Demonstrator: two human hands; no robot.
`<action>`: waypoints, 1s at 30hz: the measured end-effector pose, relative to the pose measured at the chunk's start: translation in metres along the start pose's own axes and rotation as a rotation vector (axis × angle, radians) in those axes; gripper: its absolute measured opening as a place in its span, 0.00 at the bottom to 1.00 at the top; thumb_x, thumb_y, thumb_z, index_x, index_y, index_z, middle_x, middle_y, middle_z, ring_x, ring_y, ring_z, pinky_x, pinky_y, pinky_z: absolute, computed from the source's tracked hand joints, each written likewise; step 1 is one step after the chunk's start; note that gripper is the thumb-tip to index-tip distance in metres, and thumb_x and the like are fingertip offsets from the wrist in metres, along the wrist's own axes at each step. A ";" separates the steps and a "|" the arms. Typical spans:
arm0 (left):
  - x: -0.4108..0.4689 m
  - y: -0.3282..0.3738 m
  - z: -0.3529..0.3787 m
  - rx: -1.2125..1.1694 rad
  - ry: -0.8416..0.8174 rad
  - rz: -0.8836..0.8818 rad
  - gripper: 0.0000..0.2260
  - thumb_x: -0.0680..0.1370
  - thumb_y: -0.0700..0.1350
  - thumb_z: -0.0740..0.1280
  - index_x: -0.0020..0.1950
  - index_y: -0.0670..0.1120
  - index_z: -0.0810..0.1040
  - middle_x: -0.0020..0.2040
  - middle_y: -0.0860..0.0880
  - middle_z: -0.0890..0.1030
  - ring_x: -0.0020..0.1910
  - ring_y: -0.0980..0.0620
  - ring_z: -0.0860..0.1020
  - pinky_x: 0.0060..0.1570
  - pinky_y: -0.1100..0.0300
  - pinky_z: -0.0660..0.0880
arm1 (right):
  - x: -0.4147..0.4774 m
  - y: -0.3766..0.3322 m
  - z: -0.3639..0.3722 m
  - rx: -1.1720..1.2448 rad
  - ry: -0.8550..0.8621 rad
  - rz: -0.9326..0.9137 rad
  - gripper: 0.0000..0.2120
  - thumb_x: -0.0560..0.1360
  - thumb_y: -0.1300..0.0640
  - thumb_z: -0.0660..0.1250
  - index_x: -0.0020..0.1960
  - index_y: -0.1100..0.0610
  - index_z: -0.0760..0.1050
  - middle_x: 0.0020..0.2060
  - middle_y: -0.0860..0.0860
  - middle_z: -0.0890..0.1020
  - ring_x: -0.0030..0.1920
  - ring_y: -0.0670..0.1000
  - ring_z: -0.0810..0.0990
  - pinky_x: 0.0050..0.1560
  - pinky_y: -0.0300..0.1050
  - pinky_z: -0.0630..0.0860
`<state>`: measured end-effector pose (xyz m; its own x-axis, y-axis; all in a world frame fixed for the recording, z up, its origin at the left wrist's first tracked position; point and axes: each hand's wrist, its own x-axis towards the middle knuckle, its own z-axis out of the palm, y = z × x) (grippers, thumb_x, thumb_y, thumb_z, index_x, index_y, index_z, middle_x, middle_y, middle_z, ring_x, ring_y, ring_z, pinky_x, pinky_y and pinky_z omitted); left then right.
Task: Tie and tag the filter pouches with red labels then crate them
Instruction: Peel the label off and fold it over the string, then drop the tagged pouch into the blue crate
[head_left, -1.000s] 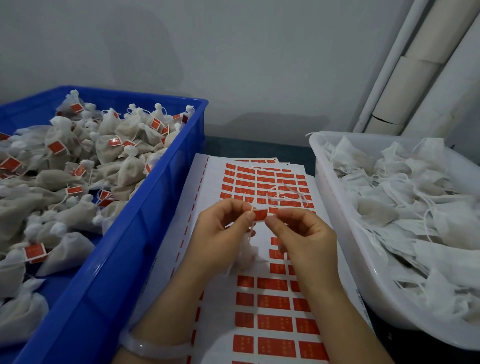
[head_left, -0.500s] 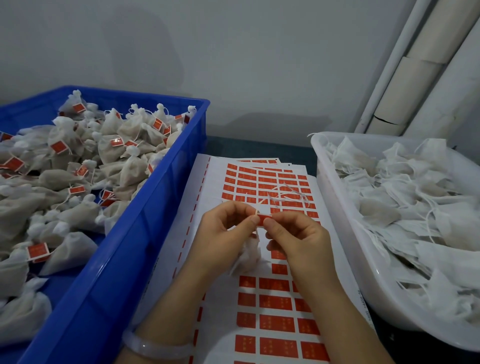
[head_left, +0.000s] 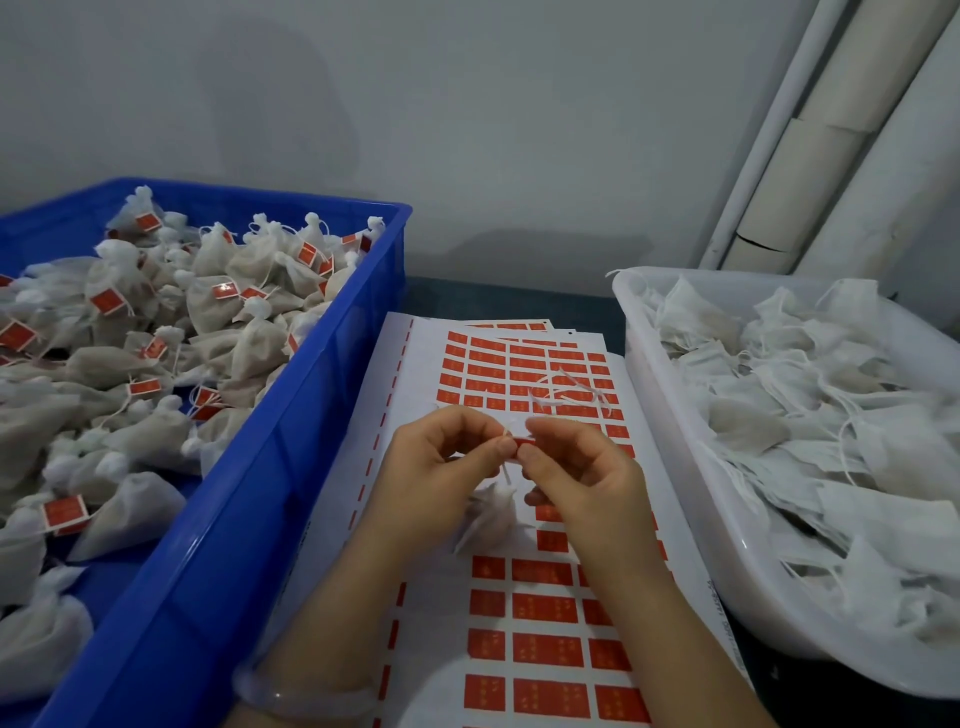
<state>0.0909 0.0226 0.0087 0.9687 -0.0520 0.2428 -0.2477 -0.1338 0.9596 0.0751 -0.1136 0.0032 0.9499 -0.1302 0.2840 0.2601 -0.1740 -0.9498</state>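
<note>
My left hand (head_left: 441, 467) and my right hand (head_left: 576, 473) meet over the label sheet (head_left: 535, 603), both pinching a small red label (head_left: 521, 443) around a white string. A tied filter pouch (head_left: 491, 514) hangs from that string below my fingers, partly hidden by them. The blue crate (head_left: 249, 519) on the left holds several tied pouches with red tags (head_left: 106, 300). The white tub (head_left: 691, 467) on the right holds several flat untagged pouches (head_left: 831, 415).
Loose white string (head_left: 566, 395) lies on the far part of the label sheets. A grey wall stands behind, with white pipes (head_left: 789, 156) at the back right. A dark tabletop (head_left: 509, 301) shows between crate and tub.
My hands have drawn slightly nearer and closer together, folding the red label over the string; less of the label shows between my fingertips now.
</note>
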 end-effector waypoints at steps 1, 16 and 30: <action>0.000 0.000 0.000 -0.009 -0.002 -0.002 0.06 0.74 0.42 0.68 0.40 0.52 0.79 0.37 0.56 0.81 0.39 0.56 0.81 0.39 0.67 0.78 | 0.000 0.000 0.000 -0.007 -0.015 -0.008 0.09 0.71 0.56 0.70 0.44 0.42 0.75 0.37 0.36 0.82 0.43 0.38 0.80 0.35 0.29 0.75; -0.001 0.001 -0.004 -0.087 0.036 0.047 0.07 0.74 0.40 0.69 0.39 0.52 0.79 0.39 0.58 0.82 0.44 0.60 0.81 0.38 0.73 0.75 | -0.006 0.005 0.006 -0.200 -0.286 -0.032 0.08 0.71 0.51 0.70 0.44 0.39 0.73 0.38 0.30 0.79 0.43 0.35 0.77 0.37 0.25 0.72; 0.008 -0.014 0.002 -0.109 0.182 -0.242 0.12 0.81 0.52 0.54 0.53 0.50 0.75 0.48 0.51 0.81 0.46 0.53 0.80 0.40 0.64 0.76 | 0.037 -0.062 0.034 -0.047 0.069 -0.302 0.16 0.73 0.60 0.69 0.46 0.42 0.66 0.40 0.35 0.74 0.42 0.39 0.79 0.36 0.29 0.77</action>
<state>0.1021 0.0219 -0.0032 0.9890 0.1471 0.0177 -0.0159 -0.0130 0.9998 0.1002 -0.0742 0.0686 0.8166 -0.1309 0.5622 0.5190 -0.2597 -0.8144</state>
